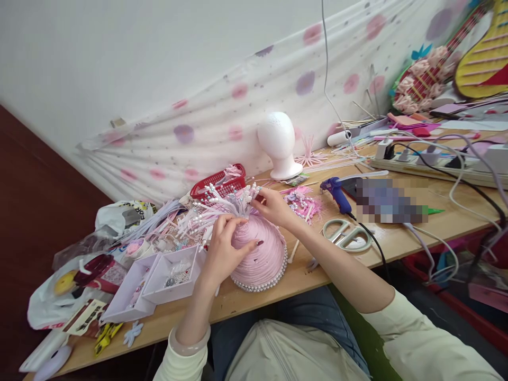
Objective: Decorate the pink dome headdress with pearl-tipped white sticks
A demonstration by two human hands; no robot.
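A pink yarn-wrapped dome (265,259), edged with a row of pearl beads, sits near the table's front edge. From its top rises a spray of white and pink pearl-tipped stems (216,203). My left hand (227,247) grips the dome's left side, its thumb across the front and its fingers at the base of the spray. On the right of the spray, my right hand (273,205) pinches a pearl-tipped stem between closed fingers. Those fingertips are partly hidden among the pearls.
Left stand white bead boxes (153,304) and plastic bags (43,304). Behind are a red basket (238,182) and a white foam head (277,138). Rightward lie scissors (345,238), a blue glue gun (337,197) and a power strip (432,168) with trailing cables.
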